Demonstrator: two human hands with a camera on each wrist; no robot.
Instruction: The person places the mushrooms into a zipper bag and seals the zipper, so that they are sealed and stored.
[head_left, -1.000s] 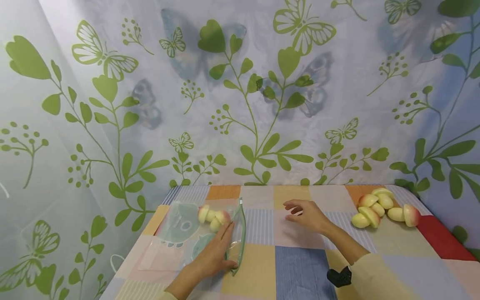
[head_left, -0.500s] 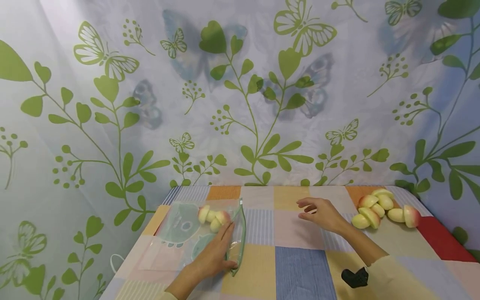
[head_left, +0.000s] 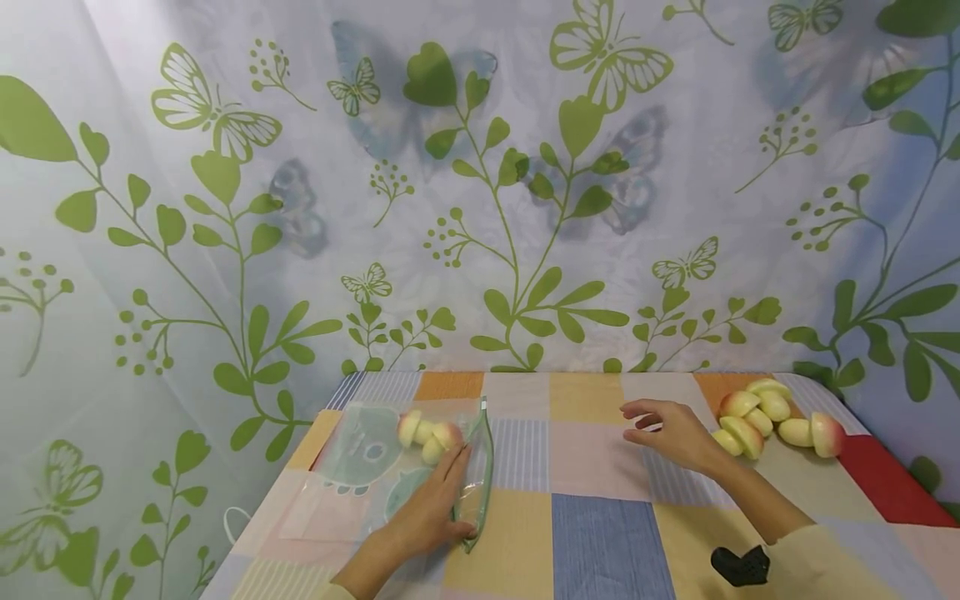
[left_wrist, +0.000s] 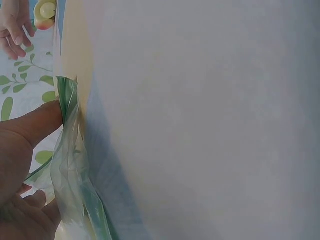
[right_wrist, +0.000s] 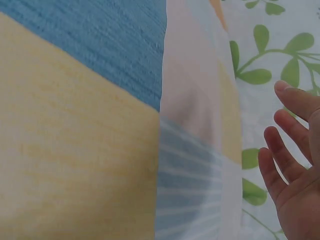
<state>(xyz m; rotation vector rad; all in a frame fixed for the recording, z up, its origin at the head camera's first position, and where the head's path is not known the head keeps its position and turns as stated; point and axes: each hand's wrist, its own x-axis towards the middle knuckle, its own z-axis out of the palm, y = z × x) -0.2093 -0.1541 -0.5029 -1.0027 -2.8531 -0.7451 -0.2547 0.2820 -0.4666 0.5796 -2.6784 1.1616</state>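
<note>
Bag (head_left: 360,454): clear, green-edged, blue-printed, lying on the left of the tabletop (head_left: 603,542); yellow, red-capped mushrooms (head_left: 444,437) show there, probably inside, though the plastic muddles it.
My left hand (head_left: 423,508): fingers straight across the bag, covering part.
My right hand (head_left: 675,433): fingers loosely bent, holding nothing, partly hiding another mushroom (head_left: 744,435).
Behind: leafy curtain (head_left: 450,283).

Patchwork tablecloth (head_left: 603,542), blue, yellow, pink, red and striped squares. Behind it, pale curtain (head_left: 480,192) printed with green leaves, butterflies. White cord (head_left: 227,523) curving beside tablecloth's left edge.
</note>
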